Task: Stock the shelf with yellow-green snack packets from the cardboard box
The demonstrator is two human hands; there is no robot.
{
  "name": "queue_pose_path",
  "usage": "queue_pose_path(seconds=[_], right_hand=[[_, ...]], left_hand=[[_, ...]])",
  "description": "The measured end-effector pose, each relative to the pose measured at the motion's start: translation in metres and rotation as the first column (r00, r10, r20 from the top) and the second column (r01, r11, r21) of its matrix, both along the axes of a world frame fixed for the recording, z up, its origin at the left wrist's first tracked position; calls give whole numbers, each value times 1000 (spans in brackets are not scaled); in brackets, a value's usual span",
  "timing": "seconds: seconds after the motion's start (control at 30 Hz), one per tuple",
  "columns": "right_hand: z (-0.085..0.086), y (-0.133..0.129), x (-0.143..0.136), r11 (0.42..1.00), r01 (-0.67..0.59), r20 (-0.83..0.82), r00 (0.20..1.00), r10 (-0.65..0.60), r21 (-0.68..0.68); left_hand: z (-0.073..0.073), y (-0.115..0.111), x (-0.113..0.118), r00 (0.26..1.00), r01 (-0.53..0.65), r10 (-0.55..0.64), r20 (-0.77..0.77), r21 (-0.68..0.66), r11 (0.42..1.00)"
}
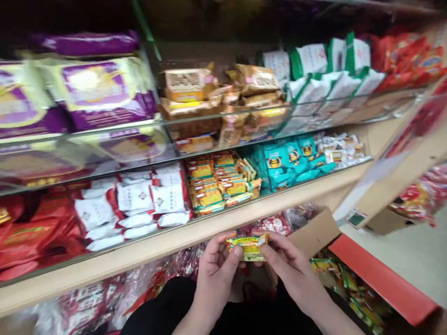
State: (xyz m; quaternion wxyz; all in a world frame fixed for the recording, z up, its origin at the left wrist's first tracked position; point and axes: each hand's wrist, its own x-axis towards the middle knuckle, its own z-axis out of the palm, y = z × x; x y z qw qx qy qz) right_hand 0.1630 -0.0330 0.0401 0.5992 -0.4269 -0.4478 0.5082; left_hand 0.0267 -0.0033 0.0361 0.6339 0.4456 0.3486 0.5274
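A small yellow and green packet (250, 246) is held level in front of the lower shelf edge. My left hand (217, 265) pinches its left end between thumb and fingers. At its right end, my right hand (291, 267) grips it the same way. Beyond the hands, similar yellow packets (209, 191) are stacked in a lower shelf compartment, between white and red packets (139, 197) on the left and teal packets (289, 160) on the right.
Purple bags (101, 93), brown packages (188, 88) and green-white packs (314, 63) fill the upper shelf behind clear dividers. Beneath the wooden shelf edge (167, 249) lie bagged goods. An open carton with a red flap (382, 279) stands at lower right.
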Motion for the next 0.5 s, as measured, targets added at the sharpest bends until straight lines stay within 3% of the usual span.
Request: queue_pose_path(seconds=[0.07,0.2,0.37,0.5], right_hand=[[-15,0,-6,998,66,5,998,-66,-2],[-37,6,-17,985,169,-107,979,-173,-45],[-34,17,-33,952,292,-190,933,-304,-88],[-30,19,-36,949,294,-182,933,-311,-117]], left_hand=[[2,1,-15,998,-5,5,68,-5,1000],[1,-2,-38,987,55,-32,158,-146,988],[-2,-4,-54,988,29,6,154,-220,975],[-5,-3,-57,976,120,-75,205,-215,969]])
